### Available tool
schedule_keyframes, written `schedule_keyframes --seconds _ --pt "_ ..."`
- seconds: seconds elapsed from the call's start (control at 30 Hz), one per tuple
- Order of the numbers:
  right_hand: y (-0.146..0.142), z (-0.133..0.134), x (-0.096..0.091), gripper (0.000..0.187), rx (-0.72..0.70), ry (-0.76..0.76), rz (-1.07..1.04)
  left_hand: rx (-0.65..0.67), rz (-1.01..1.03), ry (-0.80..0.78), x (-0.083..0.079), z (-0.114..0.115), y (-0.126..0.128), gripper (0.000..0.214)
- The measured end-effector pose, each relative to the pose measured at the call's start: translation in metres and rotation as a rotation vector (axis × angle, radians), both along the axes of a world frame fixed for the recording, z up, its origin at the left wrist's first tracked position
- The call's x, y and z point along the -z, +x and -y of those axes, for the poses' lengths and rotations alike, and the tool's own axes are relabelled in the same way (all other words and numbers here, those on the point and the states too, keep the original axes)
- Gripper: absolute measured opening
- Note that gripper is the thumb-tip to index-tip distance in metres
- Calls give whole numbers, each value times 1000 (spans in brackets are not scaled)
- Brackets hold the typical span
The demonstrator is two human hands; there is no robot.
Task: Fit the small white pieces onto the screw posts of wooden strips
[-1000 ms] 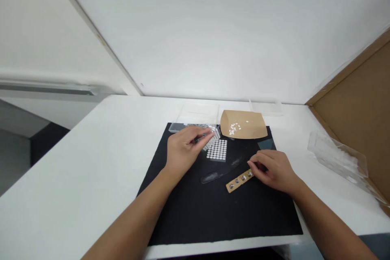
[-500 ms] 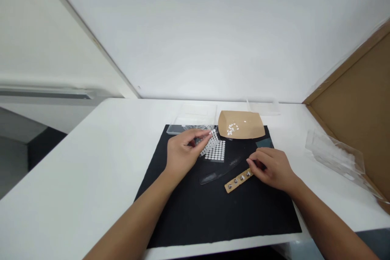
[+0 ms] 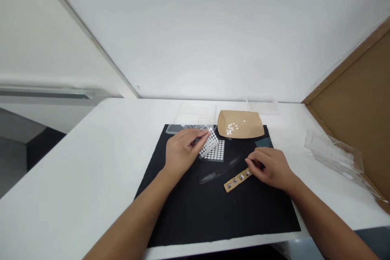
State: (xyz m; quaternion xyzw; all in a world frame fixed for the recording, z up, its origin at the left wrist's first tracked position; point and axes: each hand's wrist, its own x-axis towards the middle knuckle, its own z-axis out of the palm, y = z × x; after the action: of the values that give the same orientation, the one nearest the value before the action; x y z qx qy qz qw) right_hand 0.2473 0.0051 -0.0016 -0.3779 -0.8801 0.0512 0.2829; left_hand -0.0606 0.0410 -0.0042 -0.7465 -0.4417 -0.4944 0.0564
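My left hand (image 3: 183,151) pinches a clear sheet of small white dots (image 3: 209,144) and holds it tilted just above a second, flat dot sheet (image 3: 217,152) on the black mat (image 3: 213,207). My right hand (image 3: 269,166) rests on the mat, its fingertips holding down the right end of a tan strip with several metal studs (image 3: 237,180). A dark glossy strip (image 3: 217,170) lies between the hands. Beyond them a brown paper tray (image 3: 240,124) holds white bits.
Clear plastic lids (image 3: 195,114) lie at the back of the white table (image 3: 91,158). A clear plastic tray (image 3: 333,155) sits at the right beside a brown cardboard panel (image 3: 356,89). A small dark teal piece (image 3: 263,142) lies near my right hand.
My left hand has lifted the dot sheet and drawn it slightly back toward me. My right hand has stayed on the studded strip.
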Motion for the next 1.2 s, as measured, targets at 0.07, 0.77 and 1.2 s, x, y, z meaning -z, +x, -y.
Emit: schedule_keyframes --seconds 0.07,0.77,1.2 --pt "0 0 0 20 6 -3 6 -19 -22 7 2 -1 -2 7" --pt "-2 1 -6 16 -29 -1 -10 36 4 96 -14 8 5 6" --pt "-21 13 -6 19 -195 -22 -355 602 205 -254 -15 36 41 12"
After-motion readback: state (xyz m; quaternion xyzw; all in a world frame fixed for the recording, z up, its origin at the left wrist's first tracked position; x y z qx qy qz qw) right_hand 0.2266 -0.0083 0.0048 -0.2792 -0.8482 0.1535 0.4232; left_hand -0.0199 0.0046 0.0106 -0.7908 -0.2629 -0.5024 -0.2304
